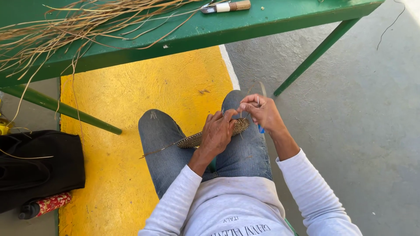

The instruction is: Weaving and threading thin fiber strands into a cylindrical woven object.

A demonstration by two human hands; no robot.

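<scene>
I sit with a flat, coiled woven piece [192,140] of dark and pale straw resting over my knees in blue jeans. My left hand [218,132] grips the piece from above, covering its middle. Close beside it, my right hand [261,113] pinches a thin needle [258,101] that points upward at the piece's right end [242,126]. A loose straw strand [159,150] trails from the piece's left tip. A small blue object [261,129] shows under my right wrist.
A green table [245,26] stands in front, with a pile of dry straw fibres [65,26] and a wooden-handled knife [225,6] on it. A black bag [37,168] and a red patterned bottle [48,204] lie at the left on the yellow-painted floor [127,100].
</scene>
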